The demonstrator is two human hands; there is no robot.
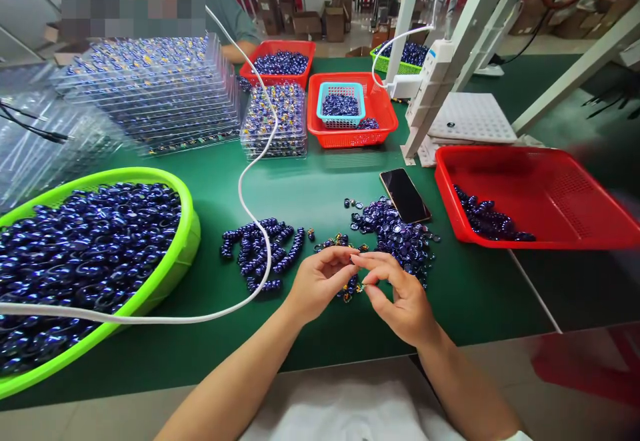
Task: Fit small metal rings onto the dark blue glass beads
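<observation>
My left hand (pixel 320 281) and my right hand (pixel 400 298) meet fingertip to fingertip just above the green table (pixel 320 181). Between them they pinch a small dark-blue glossy piece (pixel 351 288) with gold bits; what exactly each finger grips is hidden. Right behind my hands lies a loose pile of blue pieces (pixel 397 231). To the left are stacked rows of blue rings (pixel 260 251).
A green basket (pixel 180 194) full of blue rings sits left, with a white cable (pixel 250 208) across it. A phone (pixel 405 194) lies by the pile. Red baskets (pixel 540 191) (pixel 353 138) and stacked clear trays (pixel 150 91) stand behind. A person sits across the table.
</observation>
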